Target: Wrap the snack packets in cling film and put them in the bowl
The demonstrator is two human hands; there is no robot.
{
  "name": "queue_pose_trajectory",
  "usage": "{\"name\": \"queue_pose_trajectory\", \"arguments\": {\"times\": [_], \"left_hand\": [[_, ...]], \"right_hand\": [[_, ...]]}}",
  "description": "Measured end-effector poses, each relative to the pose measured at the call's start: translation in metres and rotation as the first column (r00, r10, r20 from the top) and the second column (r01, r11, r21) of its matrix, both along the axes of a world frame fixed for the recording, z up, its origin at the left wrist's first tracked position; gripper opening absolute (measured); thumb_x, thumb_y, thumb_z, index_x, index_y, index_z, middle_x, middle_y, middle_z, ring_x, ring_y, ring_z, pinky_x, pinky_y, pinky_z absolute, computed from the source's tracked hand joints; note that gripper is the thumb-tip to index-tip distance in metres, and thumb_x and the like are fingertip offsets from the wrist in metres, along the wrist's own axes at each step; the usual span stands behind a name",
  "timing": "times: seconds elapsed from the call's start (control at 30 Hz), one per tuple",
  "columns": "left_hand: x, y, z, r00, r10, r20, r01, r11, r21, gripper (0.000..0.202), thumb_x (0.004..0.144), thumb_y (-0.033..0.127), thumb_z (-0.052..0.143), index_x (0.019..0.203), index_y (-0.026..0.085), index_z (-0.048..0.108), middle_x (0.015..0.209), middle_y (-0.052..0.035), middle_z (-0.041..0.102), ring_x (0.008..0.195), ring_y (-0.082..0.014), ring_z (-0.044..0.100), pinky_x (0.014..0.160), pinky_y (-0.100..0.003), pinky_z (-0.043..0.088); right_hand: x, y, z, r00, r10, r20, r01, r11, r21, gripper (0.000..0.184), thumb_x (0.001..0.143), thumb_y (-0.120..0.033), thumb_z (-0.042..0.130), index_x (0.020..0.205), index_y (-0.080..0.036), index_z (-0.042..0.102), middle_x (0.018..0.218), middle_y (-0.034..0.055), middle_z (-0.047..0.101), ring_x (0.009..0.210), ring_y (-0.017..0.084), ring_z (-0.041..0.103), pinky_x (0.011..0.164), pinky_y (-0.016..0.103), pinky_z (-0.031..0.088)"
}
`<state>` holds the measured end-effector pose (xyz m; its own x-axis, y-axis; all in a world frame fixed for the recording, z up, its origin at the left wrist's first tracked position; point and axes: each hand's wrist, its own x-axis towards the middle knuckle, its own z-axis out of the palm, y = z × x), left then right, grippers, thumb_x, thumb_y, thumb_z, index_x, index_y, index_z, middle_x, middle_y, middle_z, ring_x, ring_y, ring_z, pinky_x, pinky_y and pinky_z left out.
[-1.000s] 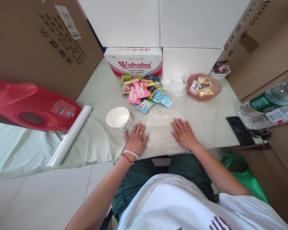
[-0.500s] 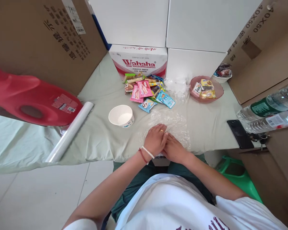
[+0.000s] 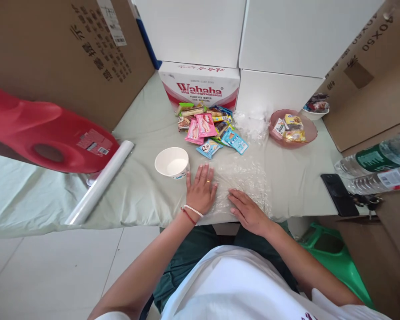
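My left hand (image 3: pixel 201 189) lies flat, fingers stretched out, at the left edge of a crinkled clear plastic sheet (image 3: pixel 243 171). Its fingertips are just right of a white paper bowl (image 3: pixel 172 162), which has nothing in it. On the near part of the sheet rests my right hand (image 3: pixel 248 211), open, its fingers pointing left and slightly spread. Beyond the sheet is a pile of wrapped snacks (image 3: pixel 206 126) in pink, blue, green and yellow packets. A pink glass bowl (image 3: pixel 306 143) to the right contains a few wrapped snacks.
A roll of plastic film (image 3: pixel 100 183) lies at left by a red jug (image 3: pixel 53 138). Clear bottles (image 3: pixel 380 155), a black phone (image 3: pixel 339 194) and keys (image 3: pixel 370 201) are at right. A Wahaba-style water carton (image 3: pixel 200 86) stands behind the snacks, and a green stool (image 3: pixel 336 253) below.
My hands, stacked together before, have come apart. The left has moved left toward the paper bowl and flattened out, while the right stays on the sheet with its fingers now showing.
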<state>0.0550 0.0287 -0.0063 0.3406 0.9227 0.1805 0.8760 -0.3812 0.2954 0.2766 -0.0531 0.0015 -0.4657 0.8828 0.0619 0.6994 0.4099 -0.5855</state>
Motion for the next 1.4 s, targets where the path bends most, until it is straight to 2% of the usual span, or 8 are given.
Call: {"name": "queue_pose_trajectory", "arguments": {"times": [0.23,0.43,0.6,0.73,0.97,1.13,1.27,1.4], "left_hand": [[-0.012,-0.005,-0.007,0.996,-0.086,-0.019,0.085,0.994,-0.065,0.058,0.105,0.046,0.038,0.160,0.028,0.039,0.168,-0.0115,0.035,0.157,-0.0315,0.030,0.126,-0.071,0.005],[-0.013,-0.002,-0.012,0.996,-0.093,0.001,0.093,0.993,-0.074,0.059,0.105,0.048,0.036,0.160,0.029,0.038,0.169,-0.0093,0.033,0.158,-0.0309,0.028,0.127,-0.071,0.003],[-0.014,-0.002,-0.013,0.995,-0.086,0.048,0.091,0.990,-0.108,0.058,0.106,0.049,0.034,0.160,0.028,0.040,0.169,-0.0072,0.033,0.158,-0.0302,0.028,0.128,-0.070,0.002],[-0.015,-0.004,-0.007,0.994,-0.083,0.064,0.091,0.988,-0.125,0.063,0.104,0.057,0.034,0.160,0.027,0.040,0.170,-0.0072,0.031,0.158,-0.0308,0.028,0.128,-0.071,0.004],[-0.015,-0.004,-0.010,0.994,-0.088,0.064,0.095,0.989,-0.111,0.076,0.098,0.069,0.039,0.161,0.027,0.038,0.170,-0.0092,0.030,0.159,-0.0331,0.024,0.128,-0.069,-0.002],[-0.015,-0.004,-0.012,0.995,-0.097,0.011,0.097,0.992,-0.085,0.075,0.099,0.068,0.036,0.161,0.026,0.037,0.171,-0.0095,0.029,0.159,-0.0326,0.024,0.126,-0.071,-0.002],[-0.013,-0.004,-0.010,0.993,-0.100,-0.063,0.095,0.992,-0.086,0.076,0.100,0.068,0.034,0.162,0.025,0.034,0.171,-0.0099,0.027,0.159,-0.0341,0.023,0.125,-0.073,0.003],[-0.010,-0.003,-0.007,0.987,-0.101,-0.127,0.090,0.991,-0.095,0.072,0.101,0.063,0.034,0.162,0.025,0.034,0.171,-0.0115,0.027,0.159,-0.0355,0.023,0.124,-0.074,0.007]], "right_hand": [[0.015,0.073,0.053,0.997,-0.073,0.019,0.074,0.997,-0.026,0.041,0.107,-0.042,0.040,0.129,-0.025,0.071,0.124,0.0094,0.075,0.115,0.025,0.069,0.101,0.042,0.055],[-0.084,0.210,0.099,0.917,-0.070,0.393,-0.023,0.974,0.227,0.036,0.106,-0.029,0.040,0.115,-0.017,0.072,0.112,0.0134,0.073,0.111,0.029,0.063,0.093,0.041,0.052],[-0.191,0.304,0.080,0.845,-0.103,0.524,-0.146,0.899,0.413,0.030,0.104,-0.023,0.045,0.125,-0.013,0.064,0.131,0.0197,0.063,0.131,0.035,0.046,0.101,0.051,0.046],[-0.223,0.342,0.057,0.821,-0.145,0.552,-0.137,0.889,0.436,0.030,0.103,-0.016,0.042,0.113,-0.012,0.070,0.122,0.0192,0.067,0.131,0.036,0.046,0.107,0.061,0.037],[-0.172,0.325,0.092,0.983,-0.174,0.057,0.128,0.875,0.467,0.038,0.109,-0.029,0.034,0.118,-0.015,0.068,0.123,0.0145,0.066,0.127,0.031,0.052,0.111,0.054,0.038],[-0.067,0.274,0.109,0.894,-0.133,-0.428,0.168,0.985,0.045,0.038,0.105,-0.039,0.040,0.129,-0.019,0.060,0.105,0.0036,0.070,0.095,0.020,0.066,0.089,0.038,0.052],[-0.002,0.230,0.086,0.930,-0.213,-0.300,0.078,0.910,-0.407,0.023,0.090,-0.028,0.058,0.105,-0.018,0.073,0.086,0.0009,0.072,0.078,0.018,0.065,0.077,0.029,0.052],[0.002,0.193,0.064,0.997,0.010,0.079,0.026,0.898,-0.440,0.025,0.092,-0.015,0.052,0.101,-0.017,0.076,0.097,0.0051,0.075,0.090,0.021,0.066,0.083,0.029,0.049]]}}
